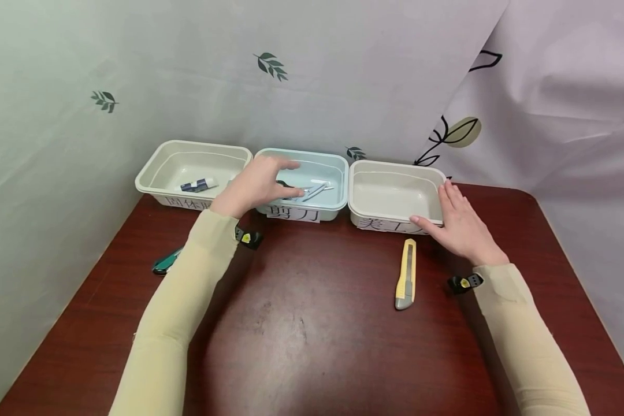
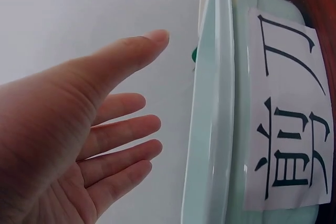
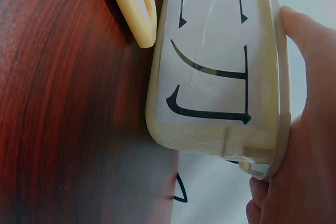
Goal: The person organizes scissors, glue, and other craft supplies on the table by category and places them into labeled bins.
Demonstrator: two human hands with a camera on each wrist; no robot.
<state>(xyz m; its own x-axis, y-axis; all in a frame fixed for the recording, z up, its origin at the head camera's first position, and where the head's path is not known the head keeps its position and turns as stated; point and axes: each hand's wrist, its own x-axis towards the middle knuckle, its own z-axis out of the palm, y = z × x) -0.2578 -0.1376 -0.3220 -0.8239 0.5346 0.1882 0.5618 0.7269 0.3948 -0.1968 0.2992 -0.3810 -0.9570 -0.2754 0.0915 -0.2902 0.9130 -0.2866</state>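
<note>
My left hand (image 1: 255,184) hangs over the pale blue bin (image 1: 335,199), thumb and fingers spread apart with nothing between them. Inside that bin lie scissors (image 1: 317,191), partly hidden behind the hand. In the left wrist view, the thumb points toward the bin's labelled front rim. My right hand (image 1: 461,226) is at the right end of a beige bin (image 1: 366,212), its thumb at the front rim and its fairly straight fingers along the end. A yellow utility knife (image 1: 407,274) with a grey end lies on the table in front of this bin.
Left of the blue bin stands another beige bin (image 1: 158,193) with a glue stick (image 1: 198,185) in it. A green and black object (image 1: 165,263) lies partly behind my left sleeve. A leaf-patterned sheet (image 1: 312,104) hangs behind the dark red table (image 1: 291,323).
</note>
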